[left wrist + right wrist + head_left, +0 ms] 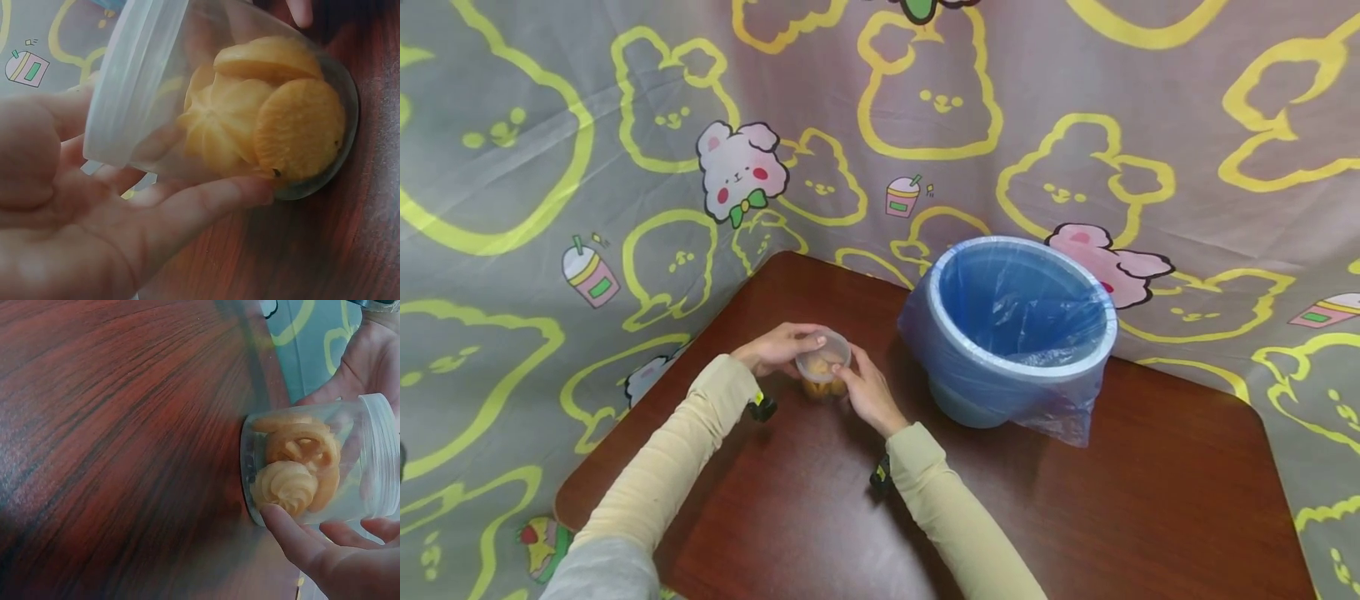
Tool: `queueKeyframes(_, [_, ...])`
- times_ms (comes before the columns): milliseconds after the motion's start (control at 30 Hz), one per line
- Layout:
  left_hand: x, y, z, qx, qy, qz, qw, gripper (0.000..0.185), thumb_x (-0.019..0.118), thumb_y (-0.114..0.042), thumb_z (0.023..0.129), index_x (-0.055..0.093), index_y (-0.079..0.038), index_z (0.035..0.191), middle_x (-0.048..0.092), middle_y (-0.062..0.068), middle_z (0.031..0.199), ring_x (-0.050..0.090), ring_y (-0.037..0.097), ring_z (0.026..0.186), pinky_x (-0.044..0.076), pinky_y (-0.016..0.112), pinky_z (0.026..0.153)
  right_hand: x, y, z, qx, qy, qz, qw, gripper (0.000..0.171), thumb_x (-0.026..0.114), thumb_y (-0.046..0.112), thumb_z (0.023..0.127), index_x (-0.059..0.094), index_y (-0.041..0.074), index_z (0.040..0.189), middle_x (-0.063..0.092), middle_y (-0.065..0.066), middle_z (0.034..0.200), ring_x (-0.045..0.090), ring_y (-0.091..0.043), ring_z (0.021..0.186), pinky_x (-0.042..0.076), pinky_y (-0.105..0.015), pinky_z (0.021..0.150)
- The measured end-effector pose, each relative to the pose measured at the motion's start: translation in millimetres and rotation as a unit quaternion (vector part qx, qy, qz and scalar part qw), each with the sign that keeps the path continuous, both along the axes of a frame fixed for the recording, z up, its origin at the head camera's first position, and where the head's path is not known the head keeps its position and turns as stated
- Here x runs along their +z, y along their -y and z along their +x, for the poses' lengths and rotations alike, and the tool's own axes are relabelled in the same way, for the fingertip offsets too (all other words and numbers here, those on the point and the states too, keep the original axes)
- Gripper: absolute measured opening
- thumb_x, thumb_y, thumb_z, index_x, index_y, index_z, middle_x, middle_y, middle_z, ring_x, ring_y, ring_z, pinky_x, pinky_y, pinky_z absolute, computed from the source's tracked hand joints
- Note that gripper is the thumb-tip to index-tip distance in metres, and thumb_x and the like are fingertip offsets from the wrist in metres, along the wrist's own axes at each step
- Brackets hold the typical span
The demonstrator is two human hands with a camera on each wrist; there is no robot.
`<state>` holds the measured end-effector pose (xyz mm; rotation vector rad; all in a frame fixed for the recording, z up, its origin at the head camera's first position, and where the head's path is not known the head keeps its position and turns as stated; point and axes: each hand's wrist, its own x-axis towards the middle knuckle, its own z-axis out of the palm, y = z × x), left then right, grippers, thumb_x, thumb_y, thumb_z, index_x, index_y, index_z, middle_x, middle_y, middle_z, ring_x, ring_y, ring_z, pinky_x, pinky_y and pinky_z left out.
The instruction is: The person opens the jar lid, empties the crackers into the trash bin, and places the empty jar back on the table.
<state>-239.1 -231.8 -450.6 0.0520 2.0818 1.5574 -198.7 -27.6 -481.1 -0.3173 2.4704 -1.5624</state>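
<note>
A clear plastic jar (pixel 823 367) with a translucent, whitish lid (pixel 134 81) stands upright on the table, between both hands. Several golden cookies (pixel 300 459) lie inside it, some piped in swirls, one round and flat (pixel 301 128). My left hand (pixel 778 348) holds the jar's left side, its thumb over the rim in the head view. From the right, my right hand (pixel 871 392) grips the jar, with one fingertip low on its wall in the right wrist view. The far fingers of both hands are partly hidden behind the jar.
A blue bin (pixel 966 400) lined with a thin blue plastic bag (pixel 917 329) stands to the right of the hands. The brown wooden table (pixel 790 500) has rounded corners. Behind it hangs a grey curtain (pixel 820 92) with yellow cartoon outlines.
</note>
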Motion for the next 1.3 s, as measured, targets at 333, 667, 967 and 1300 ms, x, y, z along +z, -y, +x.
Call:
queueKeyframes(333, [-2.8,-3,2.6,0.023,0.01,0.002,0.9997,0.048,0.053,-0.03,0.099,0.047,-0.01,0.142,0.052,0.021,0.135,0.059,0.026,0.101,0.057,0.048,0.074,-0.1,-3,0.1,0.004,-0.001,0.009,1.0,0.052,0.048,0.035,0.095,0.043,0.021,0.145,0.051,-0.007,0.144,0.047,-0.025,0.132,0.036,-0.046,0.11])
queueKeyframes(667, [-6.9,-7,6.3,0.021,0.021,0.064,0.9975,0.05,0.052,-0.025,0.1,0.042,-0.004,0.144,0.051,0.027,0.135,0.059,0.026,0.105,0.055,0.053,0.078,-0.9,-7,-1.9,0.003,0.002,-0.005,1.0,0.047,0.046,0.026,0.095,0.046,0.019,0.141,0.063,-0.012,0.118,0.062,-0.024,0.079,0.049,-0.033,0.074])
queueKeyframes(967, [-8.6,-9,6.8,0.001,0.047,0.093,0.9946,0.049,0.047,-0.023,0.102,0.038,-0.004,0.147,0.049,0.025,0.138,0.06,0.026,0.104,0.054,0.052,0.079,-1.1,-14,-1.1,0.006,0.024,-0.022,0.999,0.047,0.044,0.026,0.093,0.047,0.017,0.139,0.06,-0.012,0.125,0.06,-0.021,0.086,0.05,-0.028,0.071])
queueKeyframes(1300, [-8.5,-19,6.6,-0.012,0.077,0.121,0.9895,0.047,0.044,-0.02,0.103,0.035,-0.005,0.147,0.046,0.022,0.14,0.059,0.026,0.109,0.052,0.057,0.084,2.1,-23,-0.8,0.013,-0.021,0.024,0.999,0.047,0.039,0.024,0.093,0.046,0.013,0.138,0.056,-0.012,0.137,0.052,-0.028,0.125,0.042,-0.044,0.103])
